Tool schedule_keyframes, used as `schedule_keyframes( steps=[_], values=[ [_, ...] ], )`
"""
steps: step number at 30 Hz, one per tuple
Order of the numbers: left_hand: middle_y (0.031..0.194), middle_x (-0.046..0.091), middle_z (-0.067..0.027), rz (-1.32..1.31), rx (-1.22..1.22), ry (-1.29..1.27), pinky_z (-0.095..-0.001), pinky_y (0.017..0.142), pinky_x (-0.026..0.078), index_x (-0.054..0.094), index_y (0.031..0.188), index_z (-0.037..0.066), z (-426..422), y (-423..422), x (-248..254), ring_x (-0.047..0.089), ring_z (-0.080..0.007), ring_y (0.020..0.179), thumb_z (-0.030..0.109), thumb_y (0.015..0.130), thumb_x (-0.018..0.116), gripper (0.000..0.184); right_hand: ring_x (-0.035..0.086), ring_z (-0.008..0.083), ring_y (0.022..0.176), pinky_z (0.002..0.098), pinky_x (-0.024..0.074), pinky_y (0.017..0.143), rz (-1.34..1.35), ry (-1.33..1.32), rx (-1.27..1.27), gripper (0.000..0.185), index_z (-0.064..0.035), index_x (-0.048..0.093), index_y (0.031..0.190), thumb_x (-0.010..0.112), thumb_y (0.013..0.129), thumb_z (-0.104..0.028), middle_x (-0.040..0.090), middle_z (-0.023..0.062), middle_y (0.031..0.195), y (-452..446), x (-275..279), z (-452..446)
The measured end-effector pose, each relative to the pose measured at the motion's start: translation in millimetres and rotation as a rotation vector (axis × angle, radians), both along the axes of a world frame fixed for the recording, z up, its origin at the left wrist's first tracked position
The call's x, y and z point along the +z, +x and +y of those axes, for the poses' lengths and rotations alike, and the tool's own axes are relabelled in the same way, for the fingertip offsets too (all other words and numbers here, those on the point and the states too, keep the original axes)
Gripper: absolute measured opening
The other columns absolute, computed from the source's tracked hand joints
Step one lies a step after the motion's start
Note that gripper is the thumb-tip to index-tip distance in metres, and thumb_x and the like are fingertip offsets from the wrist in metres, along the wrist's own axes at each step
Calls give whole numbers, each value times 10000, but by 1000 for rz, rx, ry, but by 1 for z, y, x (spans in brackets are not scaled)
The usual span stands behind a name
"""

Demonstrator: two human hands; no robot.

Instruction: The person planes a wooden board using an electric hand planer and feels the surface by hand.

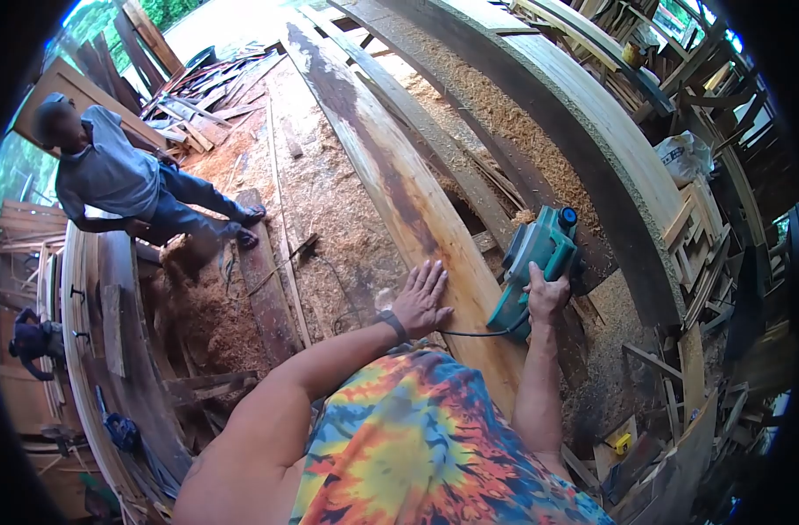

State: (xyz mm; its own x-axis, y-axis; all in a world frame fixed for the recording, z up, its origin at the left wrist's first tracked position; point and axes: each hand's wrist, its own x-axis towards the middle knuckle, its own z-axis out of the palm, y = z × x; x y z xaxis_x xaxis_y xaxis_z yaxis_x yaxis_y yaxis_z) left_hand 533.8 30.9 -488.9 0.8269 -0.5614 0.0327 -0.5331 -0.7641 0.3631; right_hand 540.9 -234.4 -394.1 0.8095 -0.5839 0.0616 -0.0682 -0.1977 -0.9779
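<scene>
My left hand [423,300] lies flat on a long wooden plank [417,206], fingers spread, a dark band on the wrist. The plank runs away from me and has a dark brown streak along its pale face. In my right hand [548,293] is the handle of a teal electric planer [533,254], at the plank's right edge. A black cord [478,333] trails left from the planer across the plank. Whether the planer's sole touches wood is hidden from this angle.
Wood shavings [329,210] cover the floor. Long dark boards [539,114] lie to the right, with scrap wood [701,245] beyond. A person [124,171] stands at left near another timber stack [111,262]. A second person [36,346] is farther left. A blue tool [121,430] rests on that stack.
</scene>
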Motion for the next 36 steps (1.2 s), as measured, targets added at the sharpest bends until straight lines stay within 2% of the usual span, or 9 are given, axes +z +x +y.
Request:
schedule_keyframes(
  steps=[14,20,23,25,28,29,30,33,36],
  values=[
    [1668,146,-221,13,-9,25,-503,1257,36,252,1567,-22,0,0,-3,63,-391,1557,544,989,433,829,595,132,527,298,506,484,24,-31,2,396,4,590,1200,749,859,-122,663,63,792,-2,6,1],
    [1667,149,-220,28,-1,18,-504,1257,45,253,1565,-23,-1,-2,1,69,-390,1557,550,987,434,833,618,151,543,307,504,475,38,26,6,438,-6,574,1253,738,861,-112,679,77,805,-1,-8,-4],
    [1672,138,-211,38,0,34,-505,1257,58,247,1571,-16,-1,5,-3,60,-386,1559,564,983,427,845,666,203,561,337,531,510,14,-70,0,545,-17,504,1353,724,874,-154,694,114,843,-4,12,5],
    [1666,164,-213,31,-3,-7,-493,1257,75,274,1564,-13,0,0,1,93,-387,1555,547,969,468,840,670,209,564,343,538,531,42,-40,0,535,-10,513,1336,728,872,-168,695,114,838,4,14,5],
    [1666,164,-213,1,2,7,-488,1259,69,275,1563,-14,0,-2,3,88,-384,1556,549,973,455,835,687,223,584,361,552,600,108,-86,5,501,-8,550,1275,745,855,-199,697,121,823,-3,3,-2],
    [1675,132,-206,33,-8,4,-496,1259,25,251,1571,-17,0,0,-2,38,-376,1562,552,982,434,840,648,190,541,333,524,537,67,-80,-9,467,0,565,1256,746,856,-162,683,98,812,-1,-3,-5],
    [1673,140,-208,36,-5,2,-495,1259,28,258,1566,-24,0,-1,3,41,-374,1562,542,981,442,834,609,156,499,304,497,474,26,-69,-25,433,8,580,1236,747,858,-124,668,76,800,-1,-7,-4],
    [1667,160,-213,8,-9,8,-493,1260,44,266,1562,-28,0,-4,2,62,-373,1561,525,983,447,820,594,146,494,300,494,472,-2,-153,6,406,10,588,1208,747,858,-123,664,72,789,1,-18,-11],
    [1663,181,-208,-13,-61,-22,-499,1259,65,274,1561,-17,-1,-6,-1,93,-380,1556,480,992,463,779,582,136,497,301,496,474,1,-91,-6,389,12,597,1188,749,857,-124,651,60,757,-1,-6,-4]
  ],
)
